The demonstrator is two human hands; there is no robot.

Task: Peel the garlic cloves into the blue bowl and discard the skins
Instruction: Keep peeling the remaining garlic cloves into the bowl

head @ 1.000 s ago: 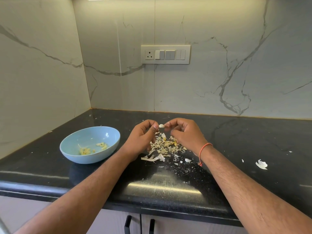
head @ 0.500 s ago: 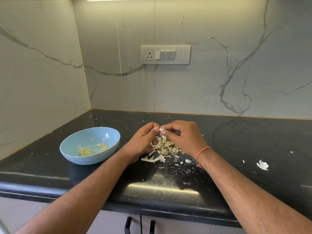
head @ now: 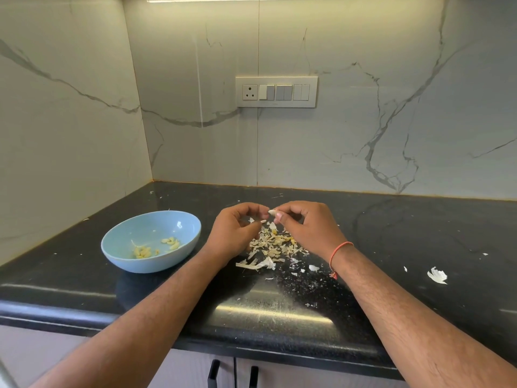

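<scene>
**Two hands work a garlic clove above a heap of skins**

Both hands meet over the middle of the glossy black speckled stone countertop (head: 279, 309); between them sits a small pale garlic clove (head: 272, 212), pinched by the thumb and forefinger of the right hand (head: 305, 228), whose other fingers curl inward beneath it; the left hand (head: 235, 233) faces it with fingers curled, its fingertips close against the clove, though whether they actually grip it cannot be told; a thin white sliver of skin (head: 262, 221) shows just below the clove, near the left thumb.

Directly under the hands lies a loose heap of dry, papery, cream and tan garlic skins (head: 272, 245), spread on the counter between the two wrists; a larger white stem-like scrap (head: 258, 265) rests at its near edge, and small white flecks trail off to the right.

To the left of the heap, apart from it, stands a shallow oval pale-blue bowl (head: 126, 239); inside it are a few yellowish peeled garlic cloves (head: 156, 246), gathered in two small clusters on its floor.

Well off to the right lies a single curled white piece of skin (head: 437, 275); an orange thread bracelet (head: 337, 252) circles the right wrist; on the white marble-veined wall behind, a cream switch panel with one socket (head: 276, 92) is mounted.
</scene>
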